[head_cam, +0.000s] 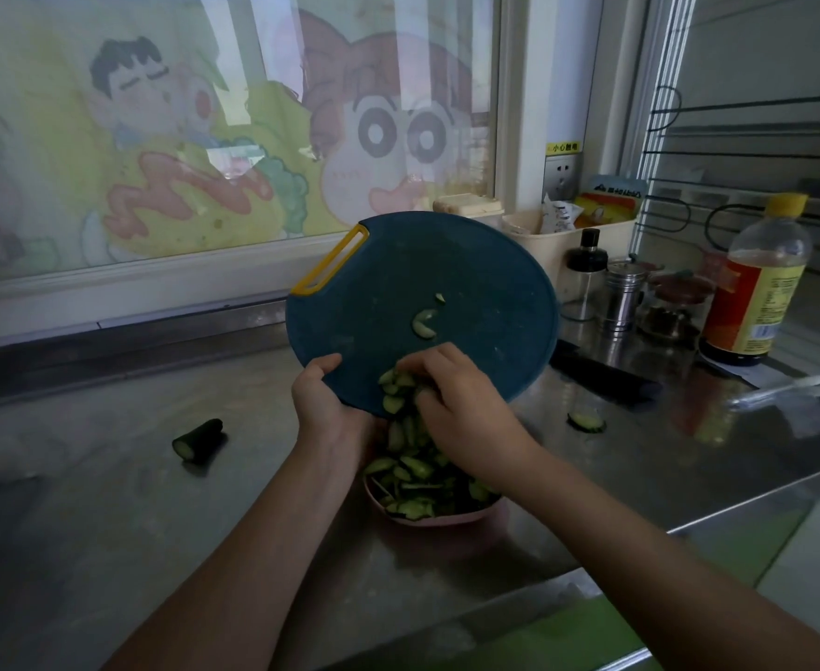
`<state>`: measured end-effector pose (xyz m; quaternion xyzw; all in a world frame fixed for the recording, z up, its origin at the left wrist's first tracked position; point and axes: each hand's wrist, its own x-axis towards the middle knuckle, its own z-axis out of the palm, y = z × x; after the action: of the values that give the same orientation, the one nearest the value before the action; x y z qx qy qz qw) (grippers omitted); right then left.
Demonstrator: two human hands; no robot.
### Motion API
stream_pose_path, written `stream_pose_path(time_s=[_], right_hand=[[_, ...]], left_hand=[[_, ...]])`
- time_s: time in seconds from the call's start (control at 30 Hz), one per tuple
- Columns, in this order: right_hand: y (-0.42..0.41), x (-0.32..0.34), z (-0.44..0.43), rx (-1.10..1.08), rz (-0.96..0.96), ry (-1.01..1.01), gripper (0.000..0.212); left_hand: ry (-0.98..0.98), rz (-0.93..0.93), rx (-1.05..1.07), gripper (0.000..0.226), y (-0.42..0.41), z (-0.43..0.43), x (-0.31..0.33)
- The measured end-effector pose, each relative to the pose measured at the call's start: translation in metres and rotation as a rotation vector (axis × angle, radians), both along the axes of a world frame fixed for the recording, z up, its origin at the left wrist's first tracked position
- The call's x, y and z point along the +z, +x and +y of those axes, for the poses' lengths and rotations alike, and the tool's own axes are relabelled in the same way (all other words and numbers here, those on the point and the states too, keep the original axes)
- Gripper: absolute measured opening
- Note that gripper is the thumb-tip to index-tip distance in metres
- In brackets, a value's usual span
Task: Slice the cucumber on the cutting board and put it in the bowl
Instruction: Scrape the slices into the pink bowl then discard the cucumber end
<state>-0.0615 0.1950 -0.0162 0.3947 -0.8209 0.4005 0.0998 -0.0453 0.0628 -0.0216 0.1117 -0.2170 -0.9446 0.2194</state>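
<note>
Tilting steeply over the pink bowl [439,519], the round blue cutting board [422,263] is held off the bench [108,501] by the left hand [323,404], which grips its lower edge. The right hand [461,399] has fingers and thumb curled round a clump of cucumber slices [395,388] at that edge, with more heaped in the bowl below. Two stuck pieces [425,323] cling higher on the board. A cucumber end [198,440] lies on the bench at left, a stray slice [586,421] at right.
</note>
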Motion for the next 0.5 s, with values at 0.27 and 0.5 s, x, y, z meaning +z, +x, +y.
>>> stream_pose_path(time_s=[0.27, 0.5], right_hand=[[-0.057, 0.041, -0.007, -0.197, 0.059, 0.191, 0.045], [-0.047, 0.033, -0.021, -0.119, 0.035, 0.269, 0.024]], left_hand=[[-0.012, 0.061, -0.006, 0.028, 0.001, 0.003, 0.0], [-0.023, 0.05, -0.033, 0.03, 0.001, 0.003, 0.0]])
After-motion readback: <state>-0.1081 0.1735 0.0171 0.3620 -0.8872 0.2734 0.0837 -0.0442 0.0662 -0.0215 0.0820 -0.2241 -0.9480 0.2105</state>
